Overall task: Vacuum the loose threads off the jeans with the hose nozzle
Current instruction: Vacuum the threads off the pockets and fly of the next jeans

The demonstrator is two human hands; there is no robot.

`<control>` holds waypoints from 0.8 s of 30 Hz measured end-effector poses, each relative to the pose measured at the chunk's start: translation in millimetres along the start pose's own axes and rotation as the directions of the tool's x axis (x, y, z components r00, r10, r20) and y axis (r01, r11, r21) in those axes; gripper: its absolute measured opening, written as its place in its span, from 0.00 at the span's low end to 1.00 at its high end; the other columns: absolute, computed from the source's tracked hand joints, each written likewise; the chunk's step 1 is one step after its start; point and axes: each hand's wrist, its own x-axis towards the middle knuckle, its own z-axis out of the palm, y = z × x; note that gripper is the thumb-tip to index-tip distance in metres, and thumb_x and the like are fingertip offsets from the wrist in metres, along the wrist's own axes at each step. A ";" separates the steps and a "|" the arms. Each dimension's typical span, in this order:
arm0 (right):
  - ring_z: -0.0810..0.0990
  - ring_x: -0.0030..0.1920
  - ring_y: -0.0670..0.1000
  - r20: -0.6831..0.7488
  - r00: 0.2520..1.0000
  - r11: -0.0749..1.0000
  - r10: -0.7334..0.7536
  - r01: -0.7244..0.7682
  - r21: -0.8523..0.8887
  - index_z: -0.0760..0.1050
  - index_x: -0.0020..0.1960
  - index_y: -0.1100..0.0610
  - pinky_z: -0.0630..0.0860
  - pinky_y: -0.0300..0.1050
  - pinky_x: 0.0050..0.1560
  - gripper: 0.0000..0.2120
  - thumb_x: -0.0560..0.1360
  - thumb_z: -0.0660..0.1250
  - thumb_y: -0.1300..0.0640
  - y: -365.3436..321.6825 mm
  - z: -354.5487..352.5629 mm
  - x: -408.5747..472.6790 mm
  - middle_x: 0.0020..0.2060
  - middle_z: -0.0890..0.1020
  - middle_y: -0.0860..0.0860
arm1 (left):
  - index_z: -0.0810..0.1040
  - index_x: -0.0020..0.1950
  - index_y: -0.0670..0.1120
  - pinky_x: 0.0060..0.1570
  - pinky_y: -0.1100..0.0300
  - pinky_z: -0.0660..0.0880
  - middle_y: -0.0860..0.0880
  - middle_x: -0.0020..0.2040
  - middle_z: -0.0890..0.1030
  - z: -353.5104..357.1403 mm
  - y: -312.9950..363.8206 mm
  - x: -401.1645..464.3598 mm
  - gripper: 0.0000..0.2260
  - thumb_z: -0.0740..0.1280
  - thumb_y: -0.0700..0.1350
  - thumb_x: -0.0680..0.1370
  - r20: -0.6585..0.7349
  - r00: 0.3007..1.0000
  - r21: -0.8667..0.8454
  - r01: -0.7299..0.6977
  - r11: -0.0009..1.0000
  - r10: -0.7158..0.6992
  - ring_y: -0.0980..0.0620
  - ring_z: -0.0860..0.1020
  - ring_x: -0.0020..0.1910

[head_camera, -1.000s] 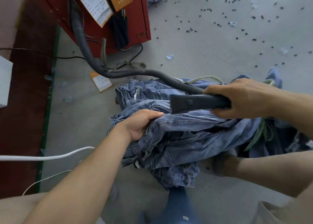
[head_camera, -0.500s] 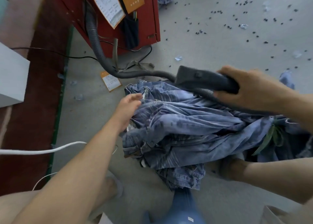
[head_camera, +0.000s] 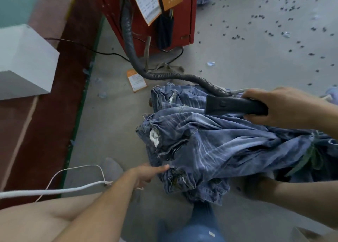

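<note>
Right hand [head_camera: 279, 106] gripped the nozzle [head_camera: 236, 105] over the jeans [head_camera: 219, 143] — left hand [head_camera: 148, 174], fingers straight, touched them at seven o'clock.

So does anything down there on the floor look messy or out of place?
Yes. Many small dark bits are scattered across the grey floor at the upper right, like spilled debris. An orange paper tag lies loose on the floor beside the grey hose, near the pile of jeans.
</note>
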 end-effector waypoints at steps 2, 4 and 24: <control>0.72 0.27 0.37 0.009 1.000 1.000 0.016 -0.016 0.014 0.70 0.60 0.32 0.68 0.40 0.25 0.21 0.70 0.62 0.27 -0.6 -3.1 -0.7 0.28 0.73 0.34 | 0.60 0.82 0.45 0.66 0.44 0.73 0.43 0.78 0.68 11.8 2.9 10.1 0.55 0.74 0.73 0.64 -0.147 0.986 -0.108 -0.097 0.989 0.081 0.40 0.71 0.73; 0.74 0.26 0.40 -0.004 0.999 0.999 0.035 -0.035 0.033 0.66 0.61 0.26 0.69 0.41 0.24 0.26 0.67 0.56 0.18 1.7 -5.2 -0.9 0.28 0.75 0.36 | 0.50 0.82 0.44 0.68 0.41 0.73 0.42 0.80 0.63 12.2 12.2 16.8 0.55 0.77 0.67 0.69 -0.389 0.918 -0.342 -0.227 0.912 0.083 0.39 0.70 0.74; 0.79 0.37 0.38 0.134 0.988 0.997 -0.072 0.076 -0.024 0.70 0.55 0.36 0.72 0.42 0.31 0.14 0.72 0.65 0.36 -38.9 -3.0 36.9 0.36 0.80 0.37 | 0.72 0.74 0.39 0.47 0.46 0.83 0.35 0.60 0.83 -68.5 33.4 -29.9 0.17 0.59 0.45 0.87 -0.317 0.826 -0.823 -0.484 0.297 0.466 0.39 0.86 0.51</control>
